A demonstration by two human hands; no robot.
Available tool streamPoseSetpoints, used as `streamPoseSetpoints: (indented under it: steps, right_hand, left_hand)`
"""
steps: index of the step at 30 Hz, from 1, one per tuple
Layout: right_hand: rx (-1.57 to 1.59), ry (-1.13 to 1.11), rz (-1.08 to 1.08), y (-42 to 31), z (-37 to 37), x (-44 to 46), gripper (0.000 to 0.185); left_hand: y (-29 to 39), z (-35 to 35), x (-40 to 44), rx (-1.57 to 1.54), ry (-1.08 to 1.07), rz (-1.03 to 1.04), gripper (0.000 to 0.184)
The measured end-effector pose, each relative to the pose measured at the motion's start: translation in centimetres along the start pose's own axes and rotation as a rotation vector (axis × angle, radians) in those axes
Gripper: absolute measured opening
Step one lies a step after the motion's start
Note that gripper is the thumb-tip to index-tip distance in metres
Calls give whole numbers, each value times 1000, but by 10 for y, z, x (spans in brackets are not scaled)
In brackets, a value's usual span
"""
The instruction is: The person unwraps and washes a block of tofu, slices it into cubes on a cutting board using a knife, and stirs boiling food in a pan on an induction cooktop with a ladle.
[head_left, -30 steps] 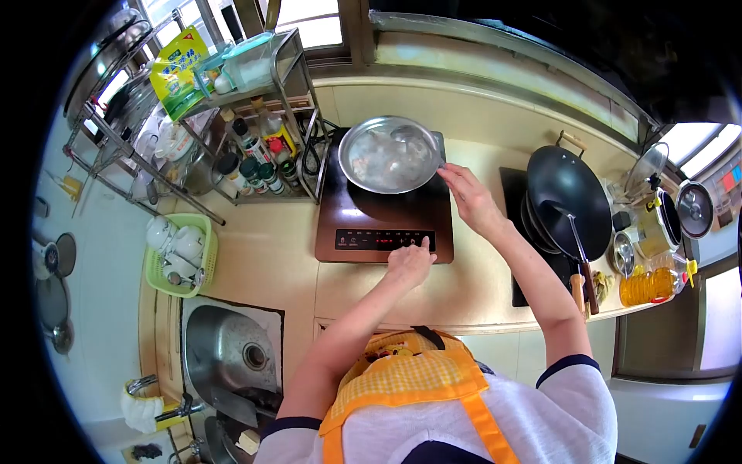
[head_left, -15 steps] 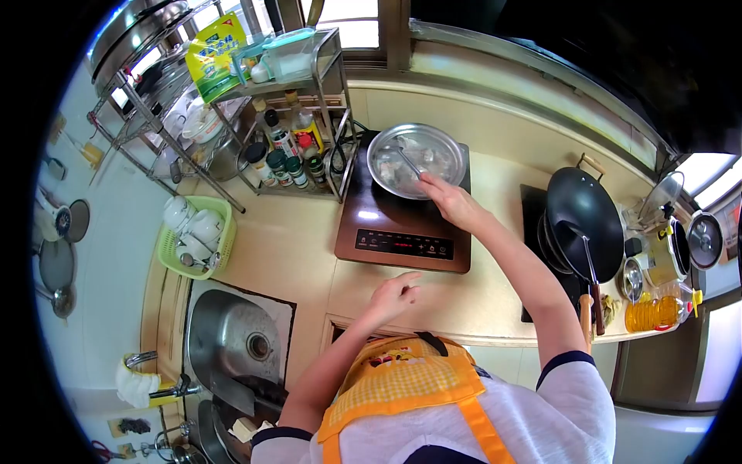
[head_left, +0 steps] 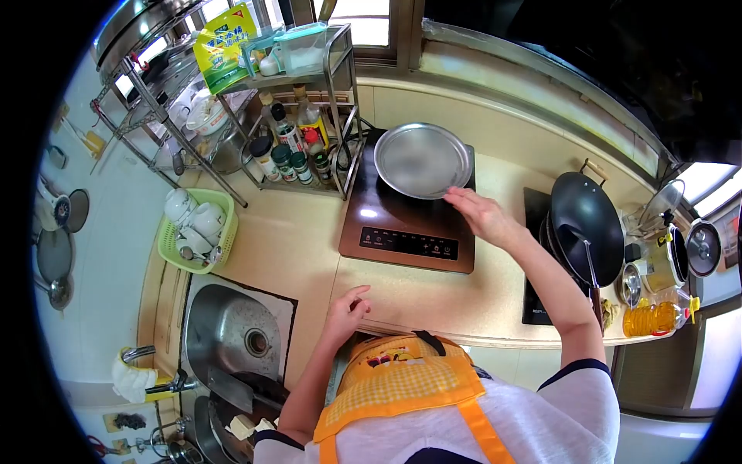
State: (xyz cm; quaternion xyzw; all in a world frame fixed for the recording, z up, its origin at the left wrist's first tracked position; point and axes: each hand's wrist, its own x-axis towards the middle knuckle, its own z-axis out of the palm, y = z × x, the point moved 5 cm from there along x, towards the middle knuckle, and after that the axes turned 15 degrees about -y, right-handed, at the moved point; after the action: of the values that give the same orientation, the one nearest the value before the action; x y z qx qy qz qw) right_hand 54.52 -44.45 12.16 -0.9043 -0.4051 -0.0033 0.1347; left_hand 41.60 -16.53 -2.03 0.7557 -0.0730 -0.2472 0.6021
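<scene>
A round metal pot (head_left: 382, 182) stands on the brown induction cooktop (head_left: 357, 241); its greyish contents look blurred. My right hand (head_left: 488, 218) is at the pot's near right rim, fingers stretched out, with no utensil visible in it. Whether the fingertips touch the rim I cannot tell. Over the counter's front edge, my left hand (head_left: 345, 313) hangs below the cooktop with fingers apart and loosely bent, holding nothing.
A metal rack (head_left: 340, 116) with seasoning bottles stands left of the cooktop. Further left are a green basket (head_left: 228, 232) of cups and a steel sink (head_left: 224, 325). On the right sit a black wok (head_left: 583, 209) and an oil bottle (head_left: 651, 319).
The metal utensil my right hand held in the pot is no longer visible. My right hand moved right and down to the rim; my left hand moved left and down. The cooktop's red digits no longer show.
</scene>
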Motion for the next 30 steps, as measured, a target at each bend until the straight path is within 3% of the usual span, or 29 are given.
streamPoseSetpoints:
  steps: [5, 10, 16, 24, 30]
  right_hand:
    - [-11, -14, 33, 6, 26, 19, 36]
    - [39, 12, 131, -2, -5, 27, 39]
    - [-184, -78, 25, 10, 45, 29, 45]
    - [-76, 107, 135, -6, 6, 4, 46]
    - [-80, 37, 83, 8, 42, 11, 45]
  left_hand:
    - [4, 8, 4, -1, -50, 40, 34]
    - [-3, 11, 5, -11, -47, 25, 34]
    - [-6, 8, 4, -20, -47, 30, 34]
    - [-6, 3, -5, -34, -4, -4, 33]
    - [-19, 2, -5, -7, -6, 8, 33]
